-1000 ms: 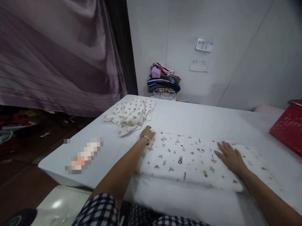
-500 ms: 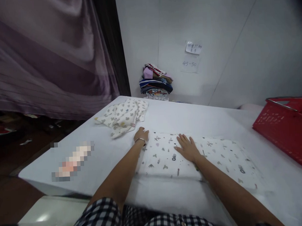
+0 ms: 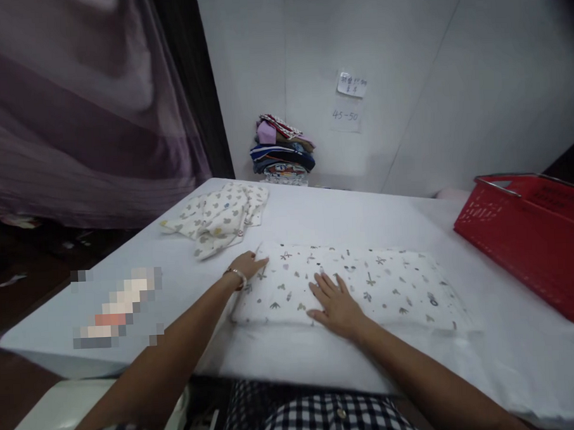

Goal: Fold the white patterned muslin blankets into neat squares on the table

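A white garment with small printed figures (image 3: 389,280) lies folded flat on the white table (image 3: 344,219) in front of me. My left hand (image 3: 248,265), with a bracelet at the wrist, rests on the garment's left end, fingers on the cloth edge. My right hand (image 3: 336,301) lies flat and open on the garment's near left part, fingers spread and pointing away from me.
A second crumpled white garment with grey prints (image 3: 218,216) lies at the table's far left. A red plastic basket (image 3: 530,236) stands at the right. A stack of folded clothes (image 3: 281,150) sits against the back wall. A curtain (image 3: 82,110) hangs left.
My right hand has slid leftward across the printed garment from its right part to near its left end. The left hand has stayed at the left edge. The view has shifted.
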The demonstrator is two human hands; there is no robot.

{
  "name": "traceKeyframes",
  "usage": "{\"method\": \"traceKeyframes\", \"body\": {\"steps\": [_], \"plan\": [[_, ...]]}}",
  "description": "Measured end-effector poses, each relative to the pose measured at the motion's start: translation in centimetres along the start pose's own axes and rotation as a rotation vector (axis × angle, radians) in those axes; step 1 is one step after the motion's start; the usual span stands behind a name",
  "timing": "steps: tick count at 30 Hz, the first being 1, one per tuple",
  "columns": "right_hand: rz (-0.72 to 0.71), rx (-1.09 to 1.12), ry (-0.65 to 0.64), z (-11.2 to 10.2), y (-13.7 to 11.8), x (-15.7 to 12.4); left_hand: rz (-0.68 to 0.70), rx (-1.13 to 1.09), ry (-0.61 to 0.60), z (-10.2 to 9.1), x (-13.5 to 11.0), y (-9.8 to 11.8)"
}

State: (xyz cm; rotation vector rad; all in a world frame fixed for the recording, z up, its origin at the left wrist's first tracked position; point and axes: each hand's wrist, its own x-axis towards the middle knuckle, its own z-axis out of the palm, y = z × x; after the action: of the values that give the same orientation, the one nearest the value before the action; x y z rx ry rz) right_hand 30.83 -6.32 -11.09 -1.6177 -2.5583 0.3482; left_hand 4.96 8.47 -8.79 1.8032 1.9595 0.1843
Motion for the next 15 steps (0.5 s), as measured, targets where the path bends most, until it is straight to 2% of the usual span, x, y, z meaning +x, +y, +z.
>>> {"method": "traceKeyframes", "body": {"steps": [5,11,15], "plan": [[0.01,0.041,-0.027,-0.7,0.0,-0.3,0.017,0.137,0.042,0.8,-1.6,-0.1],[0.092,-0.024,0.041,-0.8,0.9,-2.0,0.017,0.171,0.119,1.0,-1.4,0.2],[0.101,0.034,-0.011,-1.4,1.1,-3.0,0.069,0.158,0.109,0.9,-1.0,-0.1]]}}
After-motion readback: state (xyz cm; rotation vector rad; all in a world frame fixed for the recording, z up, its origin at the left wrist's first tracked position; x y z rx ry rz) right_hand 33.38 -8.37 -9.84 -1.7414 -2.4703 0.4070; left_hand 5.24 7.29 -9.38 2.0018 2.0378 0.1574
